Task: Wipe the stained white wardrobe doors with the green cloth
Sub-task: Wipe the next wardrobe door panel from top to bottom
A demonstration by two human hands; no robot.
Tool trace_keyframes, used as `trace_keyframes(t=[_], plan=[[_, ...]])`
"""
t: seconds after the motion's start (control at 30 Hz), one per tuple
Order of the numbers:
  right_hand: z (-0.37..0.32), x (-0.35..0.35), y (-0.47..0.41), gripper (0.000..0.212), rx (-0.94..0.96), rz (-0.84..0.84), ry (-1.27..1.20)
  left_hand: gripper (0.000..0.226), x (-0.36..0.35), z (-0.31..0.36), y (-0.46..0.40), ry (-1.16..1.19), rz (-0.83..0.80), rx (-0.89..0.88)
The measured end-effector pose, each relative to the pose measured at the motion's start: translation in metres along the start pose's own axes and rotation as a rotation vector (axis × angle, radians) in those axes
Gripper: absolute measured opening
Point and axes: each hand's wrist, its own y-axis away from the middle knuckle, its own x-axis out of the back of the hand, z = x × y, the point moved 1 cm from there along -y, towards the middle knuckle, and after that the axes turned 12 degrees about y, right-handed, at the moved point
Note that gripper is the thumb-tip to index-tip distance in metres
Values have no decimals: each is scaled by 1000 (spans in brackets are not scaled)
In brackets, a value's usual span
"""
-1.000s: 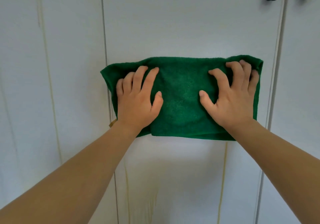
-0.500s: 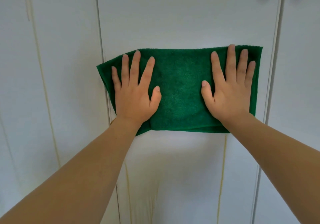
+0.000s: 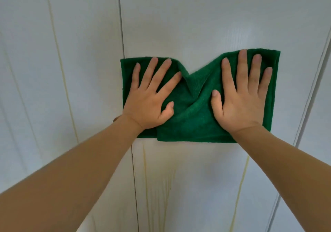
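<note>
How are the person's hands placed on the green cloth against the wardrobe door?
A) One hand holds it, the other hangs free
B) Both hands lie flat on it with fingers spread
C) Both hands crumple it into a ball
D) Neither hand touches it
B: the left hand and the right hand both press flat with straight, spread fingers on the green cloth, which bunches into a fold between them.

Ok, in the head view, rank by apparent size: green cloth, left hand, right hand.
1. green cloth, clearly largest.
2. right hand and left hand: near alike; right looks slightly bigger, perhaps only nearer, so unranked.
</note>
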Motion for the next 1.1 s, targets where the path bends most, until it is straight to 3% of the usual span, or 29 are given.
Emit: trace_keyframes(t=[0.1,0.23,0.43,0.53,0.67,0.73,0.93,1.1], plan=[[-1,-2,2,68,-4,19,2,72,1,-5,0,-7,56,72],[0,-6,3,67,27,56,-6,69,-21,28,45,72,217,518],[-2,-5,7,64,127,81,-5,73,-37,78,70,168,162,819],[-1,-2,7,65,106,44,-3,78,-19,57,33,175,152,707],[-3,-1,7,65,103,36,16,75,16,-19,-23,42,-12,90],[-2,-3,7,65,106,45,20,72,21,-36,-27,-6,-9,-9],[-2,-9,9,63,100,107,29,65,-15,15,26,74,287,559],[-2,-11,9,60,150,149,23,68,-45,80,43,191,416,1038]])
